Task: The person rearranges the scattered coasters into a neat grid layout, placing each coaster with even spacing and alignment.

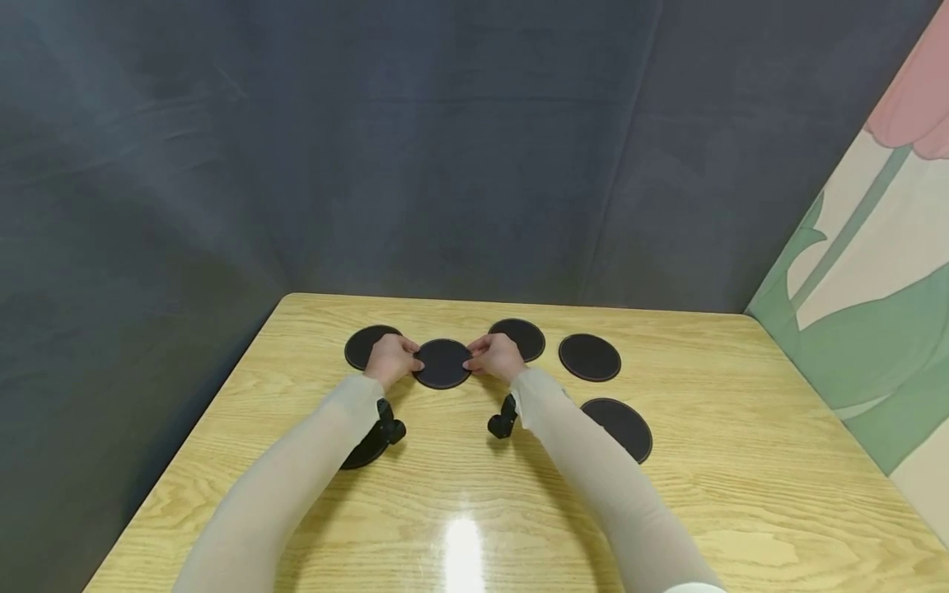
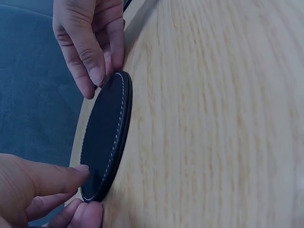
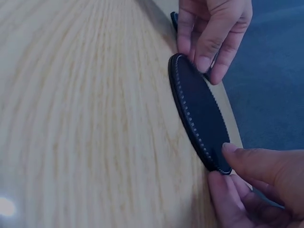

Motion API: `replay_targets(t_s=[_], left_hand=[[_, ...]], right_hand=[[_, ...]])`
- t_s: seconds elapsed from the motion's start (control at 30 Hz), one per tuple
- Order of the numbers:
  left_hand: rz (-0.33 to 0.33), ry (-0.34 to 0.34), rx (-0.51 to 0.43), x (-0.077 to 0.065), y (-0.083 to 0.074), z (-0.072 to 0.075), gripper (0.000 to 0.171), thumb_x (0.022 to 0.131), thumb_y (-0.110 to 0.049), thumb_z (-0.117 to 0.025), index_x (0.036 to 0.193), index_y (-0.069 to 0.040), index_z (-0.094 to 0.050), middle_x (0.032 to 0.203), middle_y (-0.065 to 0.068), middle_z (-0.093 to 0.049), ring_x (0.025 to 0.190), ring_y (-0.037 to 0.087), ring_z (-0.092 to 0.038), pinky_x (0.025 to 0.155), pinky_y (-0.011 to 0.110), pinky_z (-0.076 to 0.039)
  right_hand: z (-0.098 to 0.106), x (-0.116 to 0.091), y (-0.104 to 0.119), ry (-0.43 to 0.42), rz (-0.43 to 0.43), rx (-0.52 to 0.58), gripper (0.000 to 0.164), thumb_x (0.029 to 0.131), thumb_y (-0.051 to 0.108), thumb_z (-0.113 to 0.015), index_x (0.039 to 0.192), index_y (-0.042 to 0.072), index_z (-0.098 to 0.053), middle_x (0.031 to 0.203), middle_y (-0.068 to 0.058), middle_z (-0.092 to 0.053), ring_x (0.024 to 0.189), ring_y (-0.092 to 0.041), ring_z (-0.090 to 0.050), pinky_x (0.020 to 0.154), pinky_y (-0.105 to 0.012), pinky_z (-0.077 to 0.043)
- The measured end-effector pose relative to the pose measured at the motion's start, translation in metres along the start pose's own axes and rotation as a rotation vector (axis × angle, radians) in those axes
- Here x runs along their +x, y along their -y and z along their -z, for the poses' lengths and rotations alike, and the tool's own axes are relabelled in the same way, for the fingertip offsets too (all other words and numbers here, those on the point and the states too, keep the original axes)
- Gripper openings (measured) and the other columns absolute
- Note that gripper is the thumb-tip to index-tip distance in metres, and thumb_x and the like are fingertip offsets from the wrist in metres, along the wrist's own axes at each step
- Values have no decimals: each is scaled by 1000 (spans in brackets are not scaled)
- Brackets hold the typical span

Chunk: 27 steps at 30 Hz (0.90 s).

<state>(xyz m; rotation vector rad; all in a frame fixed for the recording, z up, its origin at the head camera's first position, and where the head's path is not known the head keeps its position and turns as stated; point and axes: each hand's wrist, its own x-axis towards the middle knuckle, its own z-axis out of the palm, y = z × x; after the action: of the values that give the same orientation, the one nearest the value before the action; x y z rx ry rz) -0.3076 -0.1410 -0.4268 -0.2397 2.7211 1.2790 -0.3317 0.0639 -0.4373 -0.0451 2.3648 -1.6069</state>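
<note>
Both hands hold one round black coaster [image 1: 442, 364] by opposite edges, over the far middle of the table. White stitching runs round its rim, and its edge looks thick in the left wrist view. My left hand [image 1: 393, 360] pinches the left edge, thumb on top and fingers underneath. On the opposite side my right hand [image 1: 498, 357] pinches the edge in the same way, its thumb lying on the top face in the right wrist view. Partly behind the left hand lies another black coaster [image 1: 365, 345]; one more coaster [image 1: 522, 336] lies just behind the right hand.
On the wooden table [image 1: 460, 478] a coaster [image 1: 590, 357] lies at the back right. Another coaster [image 1: 623, 428] is partly covered by the right sleeve, and a coaster [image 1: 363, 453] by the left sleeve. A dark curtain [image 1: 445, 165] hangs behind the table's far edge.
</note>
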Motion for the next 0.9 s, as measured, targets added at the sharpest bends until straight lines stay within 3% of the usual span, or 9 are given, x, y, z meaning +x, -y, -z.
replay_targets(t_s=[0.23, 0.57, 0.77, 0.9], left_hand=[[-29, 19, -30, -4, -10, 3, 33, 85, -10, -73, 117, -7, -68, 121, 13, -62, 98, 26, -62, 79, 35, -52], [-131, 84, -219, -9, -39, 13, 38, 89, -6, -68, 126, -1, -62, 122, 20, -59, 105, 30, -60, 88, 40, -53], [-217, 62, -286, -5, -56, 15, 35, 89, -6, -68, 123, 0, -63, 121, 21, -60, 107, 30, -61, 87, 37, -54], [-254, 49, -351, -2, -67, 12, 35, 88, -7, -69, 122, -2, -64, 115, 16, -61, 107, 29, -61, 90, 39, -53]], right_hand=[[10, -10, 4, 71, 34, 50, 38, 85, -2, -70, 122, -5, -61, 97, -11, -58, 88, -24, -68, 81, -34, -58], [41, -22, 17, 125, 93, 161, 42, 93, 3, -62, 134, -3, -53, 106, -9, -61, 118, -41, -55, 99, -50, -48], [63, -27, 22, 150, 155, 200, 43, 96, 5, -57, 138, -1, -48, 131, -24, -52, 125, -39, -51, 99, -41, -49], [78, -30, 21, 140, 213, 218, 44, 97, 7, -57, 139, 0, -47, 132, -25, -48, 122, -37, -53, 98, -37, -51]])
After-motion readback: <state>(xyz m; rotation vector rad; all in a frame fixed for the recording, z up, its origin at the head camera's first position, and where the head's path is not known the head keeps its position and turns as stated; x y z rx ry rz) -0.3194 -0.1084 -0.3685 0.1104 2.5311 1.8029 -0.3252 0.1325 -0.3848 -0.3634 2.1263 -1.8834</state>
